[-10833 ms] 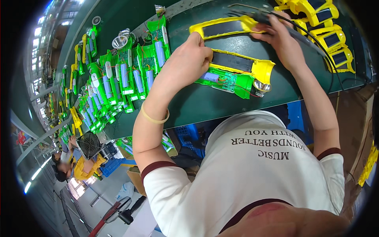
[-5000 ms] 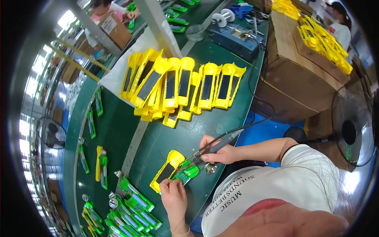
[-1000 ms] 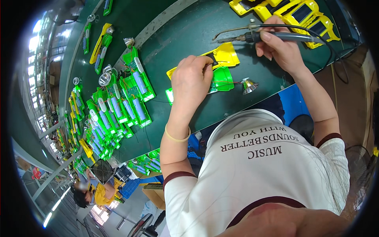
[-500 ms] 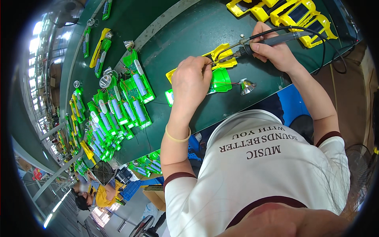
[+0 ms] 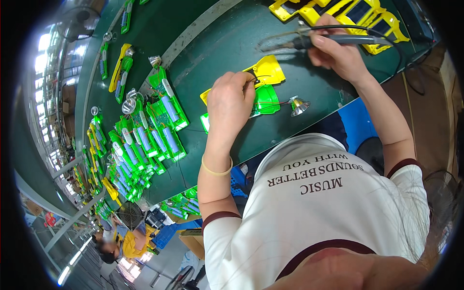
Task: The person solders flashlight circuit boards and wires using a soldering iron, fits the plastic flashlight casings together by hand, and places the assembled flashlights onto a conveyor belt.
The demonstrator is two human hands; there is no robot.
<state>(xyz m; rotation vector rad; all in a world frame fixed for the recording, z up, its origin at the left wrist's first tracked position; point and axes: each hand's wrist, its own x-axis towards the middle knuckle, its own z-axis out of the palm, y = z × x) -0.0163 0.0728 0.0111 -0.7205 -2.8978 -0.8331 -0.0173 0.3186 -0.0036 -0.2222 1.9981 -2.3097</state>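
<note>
My right hand [image 5: 340,55] grips a soldering iron [image 5: 301,43] with a thin feed tube along it. Its tip, blurred, is above and apart from a yellow plastic housing [image 5: 271,71]. On that housing rests my left hand [image 5: 229,99], thumb and fingers pinched around a thin dark wire [image 5: 262,76]. What else those fingers touch is hidden behind the hand. Just nearer to me lies a green plastic housing [image 5: 268,94], partly covered by the left hand. Red and dark wires run from it to a shiny cone reflector lamp [image 5: 298,106].
On the left of the green table [image 5: 212,43], many green housings with blue battery cells [image 5: 166,108] lie heaped. Yellow housings with dark panels [image 5: 357,14] sit at the far right. A black cable [image 5: 399,53] trails from the iron. Another person [image 5: 133,241] is at the lower left.
My right hand has lifted the soldering iron up and away from the yellow housing, where its tip was beside my left fingers. The left hand stays almost in place, still pinching.
</note>
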